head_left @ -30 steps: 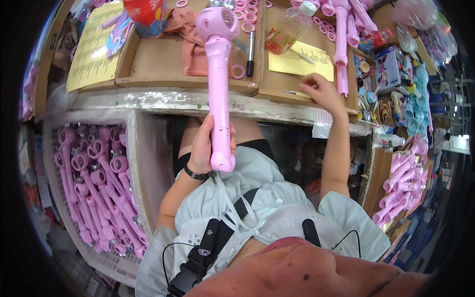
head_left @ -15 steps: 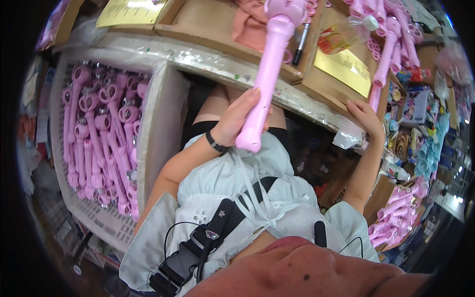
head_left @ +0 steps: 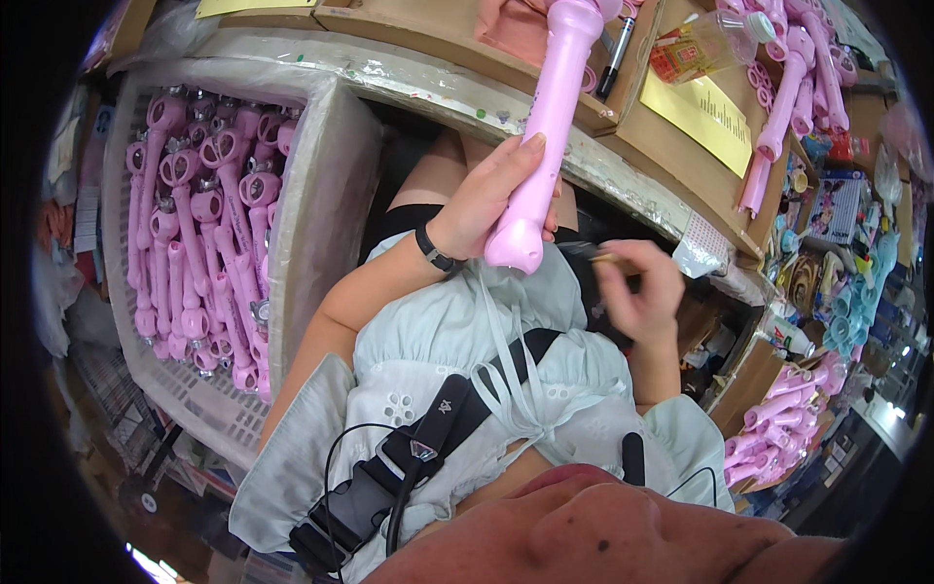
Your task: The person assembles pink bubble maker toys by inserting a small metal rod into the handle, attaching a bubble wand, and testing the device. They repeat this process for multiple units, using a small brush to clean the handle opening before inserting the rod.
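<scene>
My left hand [head_left: 496, 185], with a black watch on its wrist, is wrapped round the lower part of a pink plastic toy wand [head_left: 553, 107]. The wand stands tilted above my lap. Its lower end points toward me, and its top runs out of view past the table edge. Just right of that lower end is my right hand [head_left: 642, 287], blurred, with thumb and forefinger pinched together. A small, dark, thin shape with a yellowish spot shows at those fingertips, too smeared to name.
At left stands a white plastic crate [head_left: 195, 389] full of pink wands [head_left: 185, 224]. Wooden trays [head_left: 428, 44] on the table hold a salmon cloth [head_left: 511, 34], a black marker [head_left: 615, 58], a yellow card [head_left: 700, 122] and a plastic bottle [head_left: 705, 47]. More pink parts [head_left: 788, 419] lie at right.
My right hand has left the tray's edge at right and come in beside the wand's lower end, now pinched. My left hand has shifted slightly right and up with the wand.
</scene>
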`<state>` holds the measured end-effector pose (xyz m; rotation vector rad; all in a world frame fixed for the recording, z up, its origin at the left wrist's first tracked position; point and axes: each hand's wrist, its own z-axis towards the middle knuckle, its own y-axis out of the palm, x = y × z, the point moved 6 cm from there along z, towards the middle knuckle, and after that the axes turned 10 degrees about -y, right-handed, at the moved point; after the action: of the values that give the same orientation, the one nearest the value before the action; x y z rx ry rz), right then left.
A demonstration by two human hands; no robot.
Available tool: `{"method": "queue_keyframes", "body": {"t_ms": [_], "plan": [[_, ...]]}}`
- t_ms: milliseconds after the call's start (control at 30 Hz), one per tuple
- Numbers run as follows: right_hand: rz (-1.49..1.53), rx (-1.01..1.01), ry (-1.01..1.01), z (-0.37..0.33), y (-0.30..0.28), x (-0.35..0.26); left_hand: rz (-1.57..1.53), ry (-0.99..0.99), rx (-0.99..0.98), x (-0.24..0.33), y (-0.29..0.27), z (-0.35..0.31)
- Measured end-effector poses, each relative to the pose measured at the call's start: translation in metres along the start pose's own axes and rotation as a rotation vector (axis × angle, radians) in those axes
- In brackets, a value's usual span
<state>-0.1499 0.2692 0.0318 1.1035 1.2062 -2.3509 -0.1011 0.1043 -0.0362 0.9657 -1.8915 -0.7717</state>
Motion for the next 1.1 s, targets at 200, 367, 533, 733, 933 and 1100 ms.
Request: {"method": "queue_keyframes", "body": {"t_ms": [200, 367, 533, 733, 933, 1100], "plan": [[-0.187, 0.014, -0.367, 0.024, 0.024, -0.038, 0.078, 0.029, 0.051, 0.0, 0.001, 0.0], [-0.243, 0.122, -0.35, 0.029, 0.016, -0.037, 0.051, 0.019, 0.029, -0.001, 0.001, 0.0], [-0.323, 0.065, -0.36, 0.027, 0.021, -0.038, 0.066, 0.031, 0.05, 0.0, 0.003, -0.001], [-0.248, 0.07, -0.404, 0.026, 0.022, -0.039, 0.046, 0.022, 0.062, 0.0, 0.003, -0.003], [-0.219, 0.004, -0.5, 0.023, 0.026, -0.046, 0.002, 0.011, 0.023, -0.001, 0.002, -0.001], [-0.248, 0.071, -0.503, 0.023, 0.022, -0.046, -0.042, -0.025, 0.037, -0.004, 0.0, 0.0]]}}
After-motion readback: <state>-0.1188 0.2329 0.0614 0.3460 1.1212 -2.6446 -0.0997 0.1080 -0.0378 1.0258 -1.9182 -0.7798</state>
